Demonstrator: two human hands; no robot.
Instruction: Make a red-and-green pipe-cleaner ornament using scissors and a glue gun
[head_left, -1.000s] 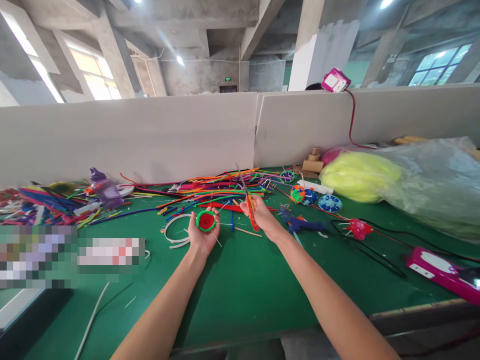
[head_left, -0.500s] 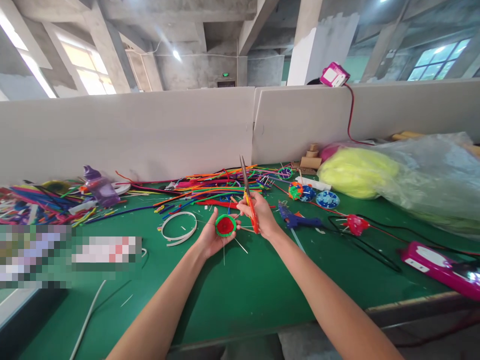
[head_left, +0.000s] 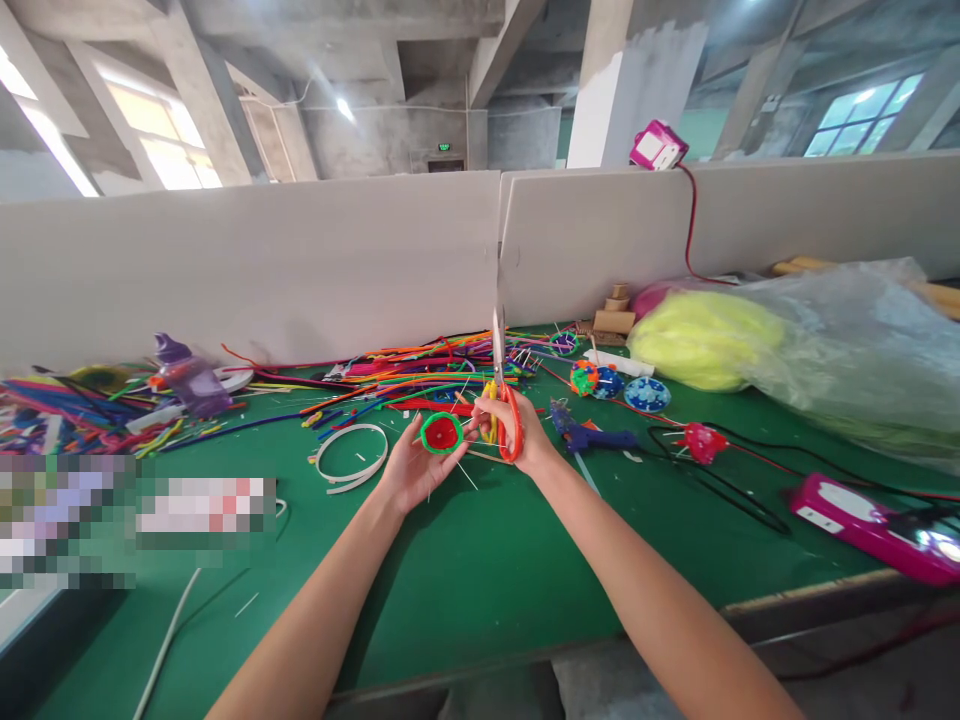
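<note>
My left hand (head_left: pixel 411 470) is closed around a small round craft piece (head_left: pixel 441 434), red inside with a fuzzy green rim. Thin white sticks poke out from around it. In my right hand (head_left: pixel 527 437) is a pair of scissors (head_left: pixel 510 425) with orange-red and yellow handles, the blades pointing up and away from me. The fingertips of my right hand come close to the right side of the craft piece; I cannot tell if they touch it. Behind both hands lies a heap of colourful pipe cleaners (head_left: pixel 397 375).
A white coiled strip (head_left: pixel 352 458) lies left of my hands. To the right are a blue glue gun (head_left: pixel 596 437), several decorated balls (head_left: pixel 647 394), a red spiky piece (head_left: pixel 703 443) and a magenta power strip (head_left: pixel 862 520). A purple bottle (head_left: pixel 193 378) stands at the left.
The scissors have turned in my right hand, so their handle loops now show more openly. The craft piece tilts slightly in my left hand. The whole view has shifted a little.
</note>
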